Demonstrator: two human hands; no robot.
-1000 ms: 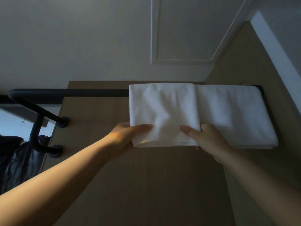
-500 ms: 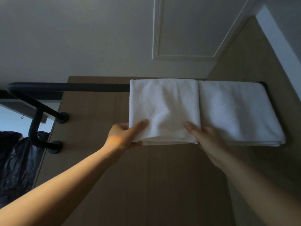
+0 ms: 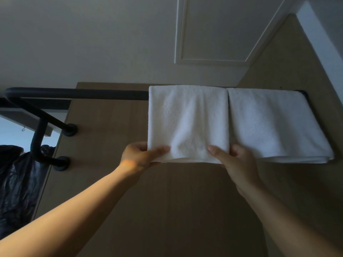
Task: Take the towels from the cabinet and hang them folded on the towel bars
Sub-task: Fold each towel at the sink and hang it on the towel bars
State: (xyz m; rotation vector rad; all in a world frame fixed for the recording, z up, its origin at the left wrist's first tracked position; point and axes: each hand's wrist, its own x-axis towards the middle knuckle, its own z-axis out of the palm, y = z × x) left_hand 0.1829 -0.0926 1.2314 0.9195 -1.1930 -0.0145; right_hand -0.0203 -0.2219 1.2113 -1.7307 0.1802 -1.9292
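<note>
Your left hand (image 3: 141,154) pinches the folded white towel (image 3: 187,117) at its 7 o'clock corner, thumb on the front; your right hand (image 3: 235,160) pinches the 5 o'clock corner the same way. That towel hangs over the black towel bar (image 3: 78,93), just beside a second folded towel (image 3: 274,123) at its 3 o'clock. The bar runs on toward 9 o'clock and bends back to the wooden panel (image 3: 111,136). A black bag (image 3: 16,182) hangs at the view's 8 o'clock
</note>
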